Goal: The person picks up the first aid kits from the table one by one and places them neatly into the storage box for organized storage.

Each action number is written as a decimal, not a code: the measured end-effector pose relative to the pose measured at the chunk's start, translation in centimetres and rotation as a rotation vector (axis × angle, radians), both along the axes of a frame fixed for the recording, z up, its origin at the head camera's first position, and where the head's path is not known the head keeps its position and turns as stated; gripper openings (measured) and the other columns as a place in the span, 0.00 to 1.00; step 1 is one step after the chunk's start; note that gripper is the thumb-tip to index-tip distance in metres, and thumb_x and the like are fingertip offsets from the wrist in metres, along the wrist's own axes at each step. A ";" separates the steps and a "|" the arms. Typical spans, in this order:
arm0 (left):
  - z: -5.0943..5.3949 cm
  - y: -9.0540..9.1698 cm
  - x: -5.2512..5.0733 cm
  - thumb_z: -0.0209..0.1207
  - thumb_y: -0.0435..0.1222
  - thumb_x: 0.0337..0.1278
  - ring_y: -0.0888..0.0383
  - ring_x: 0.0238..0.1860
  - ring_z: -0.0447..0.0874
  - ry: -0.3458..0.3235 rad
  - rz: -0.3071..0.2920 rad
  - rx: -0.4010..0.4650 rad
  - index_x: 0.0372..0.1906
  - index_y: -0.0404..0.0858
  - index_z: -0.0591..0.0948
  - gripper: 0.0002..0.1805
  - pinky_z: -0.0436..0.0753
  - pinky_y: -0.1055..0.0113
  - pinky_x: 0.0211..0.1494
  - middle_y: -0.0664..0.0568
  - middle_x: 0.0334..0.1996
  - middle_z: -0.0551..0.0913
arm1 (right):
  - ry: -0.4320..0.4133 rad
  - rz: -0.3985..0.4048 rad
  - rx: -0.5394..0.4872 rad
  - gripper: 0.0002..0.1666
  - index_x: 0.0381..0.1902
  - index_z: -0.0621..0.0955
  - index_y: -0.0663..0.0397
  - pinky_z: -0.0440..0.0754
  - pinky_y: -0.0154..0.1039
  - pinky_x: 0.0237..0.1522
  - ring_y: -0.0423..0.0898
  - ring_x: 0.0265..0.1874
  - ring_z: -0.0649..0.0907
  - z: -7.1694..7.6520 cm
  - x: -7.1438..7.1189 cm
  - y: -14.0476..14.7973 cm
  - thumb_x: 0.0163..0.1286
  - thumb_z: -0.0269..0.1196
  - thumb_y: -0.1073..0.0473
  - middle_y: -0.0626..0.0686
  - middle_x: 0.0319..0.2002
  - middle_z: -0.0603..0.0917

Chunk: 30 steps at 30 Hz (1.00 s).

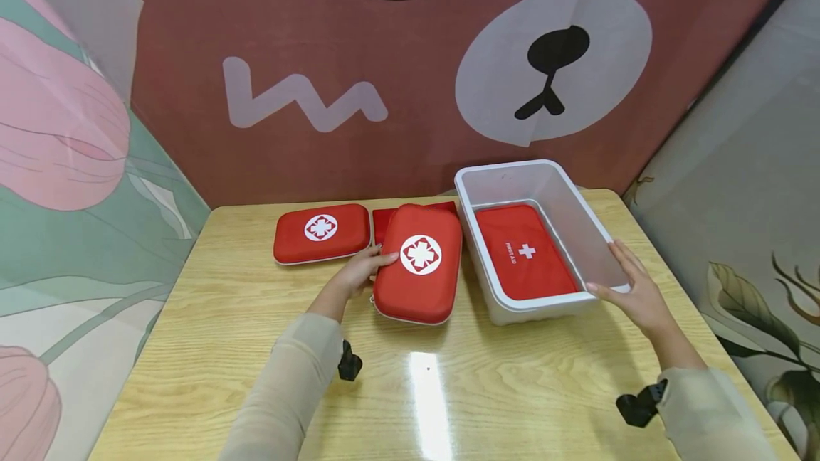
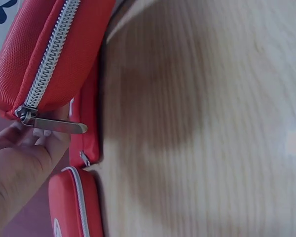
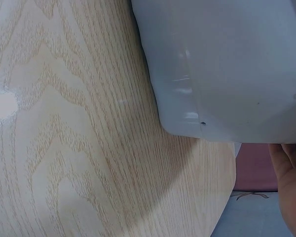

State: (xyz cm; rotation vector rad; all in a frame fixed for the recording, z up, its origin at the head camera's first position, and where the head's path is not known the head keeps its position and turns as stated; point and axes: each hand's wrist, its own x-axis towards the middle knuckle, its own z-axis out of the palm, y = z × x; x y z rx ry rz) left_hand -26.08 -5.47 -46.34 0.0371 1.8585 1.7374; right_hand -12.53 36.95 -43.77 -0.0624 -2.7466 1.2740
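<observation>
My left hand (image 1: 362,270) grips a red hard case (image 1: 418,297) by its left side, thumb on top near the white emblem. In the left wrist view the case (image 2: 64,64) hangs above the table, its zipper and metal pull showing, with the fingers of the hand (image 2: 24,163) under it. My right hand (image 1: 634,294) holds the right rim of a white plastic bin (image 1: 506,302), thumb at the near corner. Inside the bin lies a red first aid pouch (image 1: 532,272). The right wrist view shows the bin's outer wall (image 3: 227,69) and part of the hand (image 3: 293,192).
Another red case (image 1: 346,230) with a white emblem lies at the back left of the wooden table (image 1: 211,347). A flat red item (image 1: 382,220) lies behind the held case, partly hidden. A printed cloth (image 1: 320,169) stands along the table's back edge.
</observation>
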 end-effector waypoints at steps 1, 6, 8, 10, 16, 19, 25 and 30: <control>0.2 0.1 0.0 0.53 0.42 0.54 0.56 0.30 0.77 -0.004 0.015 0.011 0.58 0.35 0.62 0.28 0.77 0.62 0.32 0.46 0.37 0.75 | -0.002 0.000 0.001 0.50 0.66 0.46 0.52 0.40 0.68 0.50 0.56 0.63 0.40 0.0 0.0 0.0 0.53 0.63 0.56 0.56 0.66 0.41; 1.0 0.6 -0.2 0.52 0.41 0.55 0.57 0.28 0.76 0.014 0.067 0.062 0.44 0.33 0.67 0.17 0.77 0.64 0.27 0.48 0.32 0.75 | -0.007 -0.002 0.008 0.50 0.66 0.45 0.51 0.41 0.68 0.50 0.56 0.62 0.40 0.0 0.0 0.0 0.54 0.63 0.55 0.57 0.66 0.41; 1.4 0.8 -0.2 0.52 0.41 0.55 0.57 0.28 0.76 0.020 0.080 0.080 0.41 0.33 0.67 0.16 0.77 0.65 0.27 0.49 0.32 0.74 | -0.003 -0.001 0.008 0.50 0.66 0.46 0.52 0.41 0.68 0.50 0.56 0.63 0.40 0.1 0.0 0.0 0.53 0.63 0.55 0.56 0.66 0.41; 1.8 1.0 -0.3 0.52 0.40 0.55 0.57 0.29 0.76 0.025 0.089 0.095 0.40 0.32 0.66 0.15 0.77 0.65 0.27 0.49 0.31 0.74 | 0.002 0.001 0.006 0.50 0.66 0.46 0.52 0.41 0.67 0.51 0.55 0.63 0.40 0.1 0.0 0.0 0.53 0.63 0.55 0.56 0.66 0.41; 2.6 1.5 -0.3 0.52 0.40 0.55 0.58 0.28 0.75 0.012 0.131 0.138 0.40 0.33 0.66 0.15 0.77 0.66 0.26 0.49 0.30 0.73 | 0.005 0.004 0.000 0.50 0.66 0.46 0.52 0.40 0.67 0.51 0.55 0.63 0.40 0.1 0.0 0.0 0.53 0.63 0.56 0.56 0.66 0.41; 2.9 1.7 -0.3 0.52 0.40 0.54 0.58 0.27 0.75 0.006 0.144 0.157 0.38 0.33 0.66 0.15 0.76 0.67 0.25 0.49 0.29 0.74 | 0.009 0.003 -0.002 0.50 0.66 0.46 0.52 0.40 0.67 0.51 0.55 0.63 0.40 0.0 0.0 0.0 0.53 0.63 0.56 0.56 0.66 0.41; 3.3 2.0 -0.2 0.53 0.41 0.54 0.58 0.27 0.76 -0.010 0.162 0.180 0.41 0.33 0.66 0.17 0.77 0.65 0.27 0.49 0.31 0.74 | 0.011 0.003 -0.006 0.50 0.66 0.46 0.52 0.39 0.67 0.51 0.54 0.63 0.40 -0.1 -0.1 0.1 0.53 0.63 0.57 0.56 0.66 0.41; 3.7 2.4 0.0 0.52 0.40 0.55 0.60 0.26 0.77 -0.024 0.185 0.219 0.45 0.32 0.66 0.18 0.78 0.66 0.26 0.50 0.30 0.74 | 0.007 0.005 -0.008 0.50 0.66 0.46 0.52 0.39 0.67 0.51 0.54 0.63 0.40 -0.1 -0.1 0.1 0.53 0.64 0.57 0.56 0.66 0.41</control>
